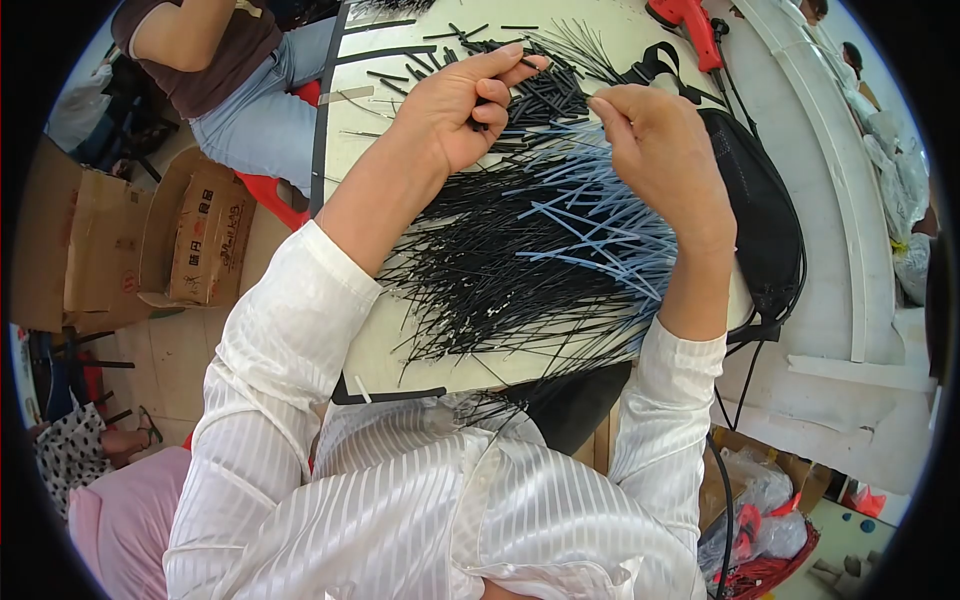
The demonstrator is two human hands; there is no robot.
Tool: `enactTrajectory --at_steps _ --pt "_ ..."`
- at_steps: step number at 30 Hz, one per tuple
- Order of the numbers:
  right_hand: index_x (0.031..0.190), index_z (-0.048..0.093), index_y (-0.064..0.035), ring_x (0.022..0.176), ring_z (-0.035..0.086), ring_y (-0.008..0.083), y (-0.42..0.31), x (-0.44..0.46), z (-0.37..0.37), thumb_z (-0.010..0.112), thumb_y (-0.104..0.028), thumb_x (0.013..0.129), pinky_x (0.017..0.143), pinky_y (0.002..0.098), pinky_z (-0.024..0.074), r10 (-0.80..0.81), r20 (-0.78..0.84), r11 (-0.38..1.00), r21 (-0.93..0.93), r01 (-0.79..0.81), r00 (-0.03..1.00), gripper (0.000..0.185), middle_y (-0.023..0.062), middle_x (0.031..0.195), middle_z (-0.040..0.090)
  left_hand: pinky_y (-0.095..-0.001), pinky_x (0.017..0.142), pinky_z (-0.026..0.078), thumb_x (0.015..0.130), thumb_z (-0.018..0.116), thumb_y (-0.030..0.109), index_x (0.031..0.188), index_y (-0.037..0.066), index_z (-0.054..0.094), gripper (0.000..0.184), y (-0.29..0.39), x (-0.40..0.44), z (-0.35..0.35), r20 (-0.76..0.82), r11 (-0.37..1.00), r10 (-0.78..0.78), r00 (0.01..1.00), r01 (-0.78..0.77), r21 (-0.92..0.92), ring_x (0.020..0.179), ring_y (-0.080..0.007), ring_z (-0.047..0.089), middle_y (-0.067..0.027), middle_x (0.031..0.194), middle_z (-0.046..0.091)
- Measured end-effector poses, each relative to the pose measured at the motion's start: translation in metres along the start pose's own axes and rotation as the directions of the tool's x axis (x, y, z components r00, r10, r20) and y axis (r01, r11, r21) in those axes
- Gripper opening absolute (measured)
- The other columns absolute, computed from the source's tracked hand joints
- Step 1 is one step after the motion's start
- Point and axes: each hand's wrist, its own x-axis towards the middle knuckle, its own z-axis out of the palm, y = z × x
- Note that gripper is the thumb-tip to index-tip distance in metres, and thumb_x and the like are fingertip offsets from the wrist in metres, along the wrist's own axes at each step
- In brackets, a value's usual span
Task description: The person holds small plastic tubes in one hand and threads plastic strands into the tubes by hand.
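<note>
My left hand (455, 108) is closed above the far part of the board, thumb and forefinger pinched together. Short black tube pieces (478, 125) show in its curled fingers. To its right, my right hand (665, 150) is closed too, thumb against forefinger; what it pinches is too small to make out. Between and beyond the hands lies a pile of short black tubes (550, 95). Nearer me, a wide heap of thin black wires (480, 265) covers the board, many with light blue sleeves (590, 215) at their right ends.
The pale board (385, 345) has dark edging. A black bag (755, 225) lies at its right, and a red heat gun (688, 25) farther back. A seated person in jeans (260, 110) is at the far left, near cardboard boxes (205, 235). A bag of wires (760, 540) sits low right.
</note>
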Motion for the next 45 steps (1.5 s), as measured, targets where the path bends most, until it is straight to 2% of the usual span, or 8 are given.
enactTrajectory --at_steps 4,8,13,18,23,29,38,45 --pt "0.067 0.055 0.0014 0.05 0.045 0.0322 0.001 0.0 0.009 0.059 -0.013 0.084 0.054 0.0384 0.0425 -0.08 -0.053 0.997 -0.024 0.079 0.995 0.023 0.0132 0.056 0.052 -0.0105 0.033 0.025 0.094 0.061 0.009 0.105 -0.007 0.059 0.019 0.001 0.001 -0.001 -0.021 0.998 -0.033 0.999 0.032 -0.055 0.047 0.0032 0.04 -0.009 0.101 0.065" --pt "0.068 0.057 0.0005 0.051 0.047 0.033 0.0 0.002 0.004 0.059 -0.016 0.085 0.054 0.0387 0.043 -0.076 -0.065 0.995 0.056 0.08 0.995 0.024 0.0127 0.058 0.056 -0.0106 0.034 0.026 0.093 0.063 0.009 0.104 -0.005 0.061 0.017 -0.001 -0.002 0.005 -0.175 0.997 -0.055 0.983 0.046 -0.057 0.047 0.0028 0.041 -0.0078 0.099 0.065" --pt "0.069 0.058 0.0005 0.052 0.048 0.0326 0.003 0.001 0.002 0.059 -0.018 0.086 0.054 0.0385 0.043 0.045 0.006 0.998 -0.034 -0.045 0.999 0.025 0.0122 0.059 0.056 -0.0104 0.034 0.027 0.092 0.064 0.009 0.103 -0.004 0.061 0.017 0.002 0.002 -0.001 -0.074 0.985 -0.132 0.988 0.123 -0.121 0.047 0.0025 0.041 -0.0078 0.098 0.065" --pt "0.068 0.056 0.0019 0.05 0.045 0.0314 0.004 0.001 0.003 0.06 -0.016 0.086 0.053 0.0375 0.0424 0.013 -0.035 1.0 -0.002 -0.013 0.999 0.026 0.012 0.057 0.054 -0.0101 0.035 0.027 0.092 0.065 0.009 0.103 -0.004 0.061 0.018 0.002 0.004 -0.004 -0.028 0.992 -0.111 0.993 0.109 -0.063 0.047 0.0028 0.041 -0.0075 0.098 0.065" --pt "0.067 0.056 0.0028 0.048 0.044 0.0293 0.004 0.002 0.004 0.062 -0.014 0.084 0.052 0.037 0.0417 -0.078 -0.043 0.994 0.071 0.081 0.996 0.025 0.0117 0.056 0.052 -0.0101 0.034 0.026 0.091 0.066 0.009 0.102 -0.004 0.061 0.018 0.001 0.003 -0.002 -0.071 0.993 -0.098 0.993 0.093 -0.068 0.047 0.0028 0.041 -0.0076 0.096 0.066" --pt "0.067 0.056 0.0034 0.048 0.044 0.0277 0.004 0.003 -0.002 0.062 -0.012 0.083 0.052 0.0366 0.0413 -0.031 0.033 0.995 0.099 0.027 0.999 0.024 0.0115 0.056 0.052 -0.0103 0.033 0.026 0.091 0.067 0.01 0.101 -0.003 0.062 0.018 0.0 0.002 -0.002 -0.058 0.997 -0.073 0.996 0.074 0.015 0.047 0.0028 0.041 -0.0078 0.095 0.067" --pt "0.071 0.062 0.0012 0.049 0.049 0.026 0.005 0.004 0.008 0.063 -0.013 0.084 0.052 0.0338 0.0413 -0.108 -0.112 0.993 0.025 0.112 0.988 0.019 0.0086 0.061 0.058 -0.0109 0.032 0.026 0.091 0.067 0.011 0.099 -0.003 0.062 0.018 0.0 0.003 -0.001 -0.104 0.999 -0.034 0.994 0.038 0.036 0.047 0.0025 0.043 -0.0079 0.094 0.068" --pt "0.073 0.065 -0.0002 0.051 0.05 0.0261 0.006 0.006 0.008 0.063 -0.013 0.084 0.052 0.0334 0.0418 -0.101 -0.103 0.994 0.041 0.106 0.99 0.017 0.0075 0.064 0.061 -0.0109 0.032 0.026 0.09 0.068 0.011 0.098 -0.003 0.063 0.017 0.002 0.002 0.0 -0.123 0.999 -0.008 0.992 0.012 0.029 0.047 0.0023 0.043 -0.009 0.094 0.069"
